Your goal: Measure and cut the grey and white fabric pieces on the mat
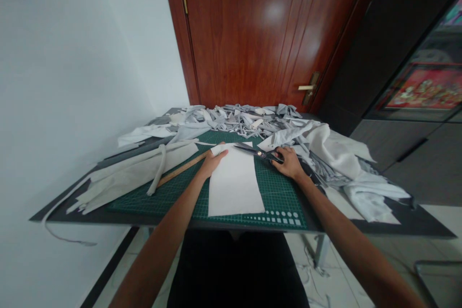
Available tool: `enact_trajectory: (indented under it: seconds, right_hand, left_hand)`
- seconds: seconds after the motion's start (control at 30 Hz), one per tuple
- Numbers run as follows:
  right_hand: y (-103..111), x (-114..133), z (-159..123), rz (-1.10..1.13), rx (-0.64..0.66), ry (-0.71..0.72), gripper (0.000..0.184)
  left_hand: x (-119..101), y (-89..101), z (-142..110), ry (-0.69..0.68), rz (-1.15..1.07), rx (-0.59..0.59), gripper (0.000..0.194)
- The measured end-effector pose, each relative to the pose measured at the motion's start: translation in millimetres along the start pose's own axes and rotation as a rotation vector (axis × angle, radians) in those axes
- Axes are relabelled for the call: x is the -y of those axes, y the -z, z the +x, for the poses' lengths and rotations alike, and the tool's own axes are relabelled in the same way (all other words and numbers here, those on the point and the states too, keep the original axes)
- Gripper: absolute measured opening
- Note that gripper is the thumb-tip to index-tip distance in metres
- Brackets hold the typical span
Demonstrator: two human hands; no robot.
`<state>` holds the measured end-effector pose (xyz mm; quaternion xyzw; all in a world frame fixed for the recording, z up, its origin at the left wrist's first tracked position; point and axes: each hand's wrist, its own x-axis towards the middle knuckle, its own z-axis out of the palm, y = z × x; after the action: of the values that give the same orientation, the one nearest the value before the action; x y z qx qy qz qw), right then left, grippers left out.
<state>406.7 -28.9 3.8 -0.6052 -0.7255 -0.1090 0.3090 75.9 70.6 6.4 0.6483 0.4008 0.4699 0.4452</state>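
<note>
White cloth (234,185) lies between the left grip (214,160), pinching its upper corner, and the right grip (287,161), clasping scissors (259,153). If that pinch slackened, I'd fear the cloth bunching up and the scissors jamming.

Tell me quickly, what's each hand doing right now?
Left hand: closed, holding the white cloth near its upper left corner.
Right hand: closed on the handles of the black scissors.
</note>
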Motion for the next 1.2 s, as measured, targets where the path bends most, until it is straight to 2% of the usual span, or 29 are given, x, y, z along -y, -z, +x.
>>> enact_trajectory:
  seconds: [0.17,0.43,0.67,0.8,1.0,1.2]
  right_hand:
    - [7,-5,-1,-0.033,-0.024,0.019,0.017]
    - [7,-2,-2,-0.066,0.001,0.047,0.023]
    - [14,9,1,-0.051,0.061,0.16,0.025]
    - [16,8,1,-0.055,0.074,0.187,0.026]
    - [20,-6,0,-0.026,0.036,0.153,0.025]
    - [22,-10,1,-0.071,0.052,0.161,0.027]
  left_hand:
    - [2,0.2,0,0.006,0.003,0.047,0.052]
    - [7,-2.8,2,-0.041,0.074,0.013,0.053]
    - [2,-3.6,-2,-0.083,0.127,0.093,0.044]
    - [-1,-2.0,-3,-0.1,0.135,0.158,0.048]
    - [5,-2.7,-3,-0.049,0.091,0.214,0.052]
    - [10,-7.8,-3,0.096,-0.044,0.28,0.064]
